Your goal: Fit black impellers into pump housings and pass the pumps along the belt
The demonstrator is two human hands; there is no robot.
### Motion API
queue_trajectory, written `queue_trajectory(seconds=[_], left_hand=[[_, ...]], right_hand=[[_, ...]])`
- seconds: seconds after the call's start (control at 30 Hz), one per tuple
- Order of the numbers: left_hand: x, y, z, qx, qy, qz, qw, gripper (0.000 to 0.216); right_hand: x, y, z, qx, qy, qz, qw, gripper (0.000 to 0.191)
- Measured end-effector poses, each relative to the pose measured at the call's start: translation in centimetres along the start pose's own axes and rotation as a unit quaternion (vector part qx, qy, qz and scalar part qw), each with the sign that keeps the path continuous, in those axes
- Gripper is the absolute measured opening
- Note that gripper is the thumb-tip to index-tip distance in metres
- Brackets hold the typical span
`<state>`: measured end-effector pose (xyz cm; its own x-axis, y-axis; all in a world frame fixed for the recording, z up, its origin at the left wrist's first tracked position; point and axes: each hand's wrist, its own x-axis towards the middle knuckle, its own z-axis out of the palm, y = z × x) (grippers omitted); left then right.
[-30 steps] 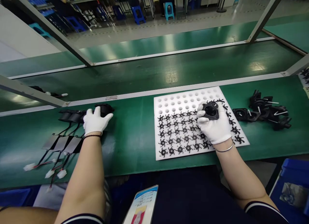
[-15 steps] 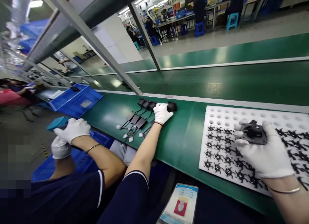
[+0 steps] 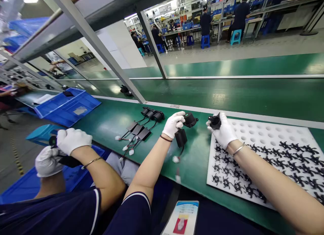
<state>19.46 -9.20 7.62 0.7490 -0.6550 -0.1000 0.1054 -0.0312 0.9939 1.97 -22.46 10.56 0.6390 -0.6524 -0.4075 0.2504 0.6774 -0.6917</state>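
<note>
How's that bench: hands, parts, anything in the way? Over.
Left white-gloved hand holding round black wired plastic part. Right white-gloved hand gripping small black plastic housing. Right forearm above white foam tray of black star-shaped plastic wheels.

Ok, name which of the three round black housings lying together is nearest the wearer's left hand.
The rightmost housing, closest to the left hand; the middle housing and leftmost housing lie farther left.
</note>
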Motion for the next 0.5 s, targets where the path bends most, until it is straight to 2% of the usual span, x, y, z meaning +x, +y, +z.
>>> queue_trajectory(seconds=[0.1,0.23,0.37,0.5], left_hand=[[-1.5,1.3,1.4,-0.129,0.003,0.027,0.991,0.039],[-3.7,2.1,4.4,-0.346,-0.02,0.039,0.937,0.033],[-5.2,2.5,6.5,-0.374,-0.062,0.041,0.924,0.038],[-5.9,3.2,7.0,-0.355,-0.125,0.031,0.926,0.055]], right_hand=[[0.3,0.8,0.3,-0.034,-0.004,-0.048,0.998,0.026],[0.6,1.3,0.9,-0.023,0.014,-0.064,0.998,0.027],[-0.1,0.7,1.1,0.001,0.015,-0.046,0.999,0.03],[-0.7,-0.3,0.8,0.032,-0.004,-0.082,0.996,0.031]])
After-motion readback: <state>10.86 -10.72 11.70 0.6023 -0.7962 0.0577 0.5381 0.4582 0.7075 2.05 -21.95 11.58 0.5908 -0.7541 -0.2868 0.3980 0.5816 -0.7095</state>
